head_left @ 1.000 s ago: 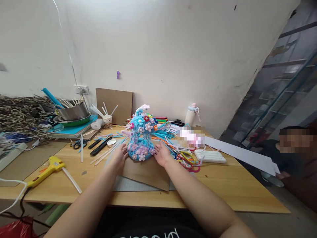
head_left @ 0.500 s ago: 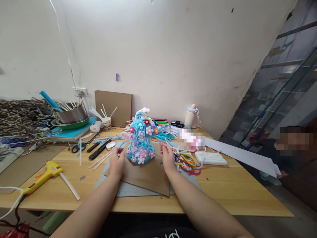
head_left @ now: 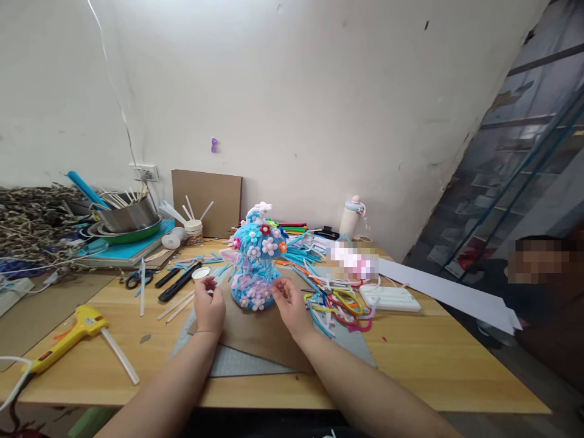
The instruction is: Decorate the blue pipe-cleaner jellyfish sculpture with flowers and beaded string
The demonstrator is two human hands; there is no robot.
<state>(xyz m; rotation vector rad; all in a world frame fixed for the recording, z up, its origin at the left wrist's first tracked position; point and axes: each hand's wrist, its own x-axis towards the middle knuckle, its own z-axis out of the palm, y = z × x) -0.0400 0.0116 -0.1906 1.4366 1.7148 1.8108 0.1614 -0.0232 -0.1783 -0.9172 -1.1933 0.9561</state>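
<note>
A fuzzy blue pipe-cleaner craft (head_left: pixel 255 267) stands upright, with a rounded top like a mushroom cap, a wider base and many small flowers in pink, white, red and orange. Beneath it lies a brown cardboard sheet (head_left: pixel 260 340) on a grey cutting mat (head_left: pixel 237 363). My left hand (head_left: pixel 210 307) is a little left of the base, loosely curled, thumb and fingers apart, with nothing visible in it. My right hand (head_left: pixel 291 304) is at the base's right edge with bent, parted fingers; whether the fingertips touch the craft I cannot tell.
A yellow glue gun (head_left: pixel 75 337) with a glue stick lies left. Scissors (head_left: pixel 138 278) and a black cutter (head_left: pixel 180 283) are behind it. Loose pipe cleaners (head_left: pixel 340 304), a white case (head_left: pixel 390 299) and a bottle (head_left: pixel 351 219) are right. Another person (head_left: pixel 542 292) is at far right.
My right hand has moved left and slightly down to the craft's base. My left hand has shifted slightly left and down. The camera view has shifted a little.
</note>
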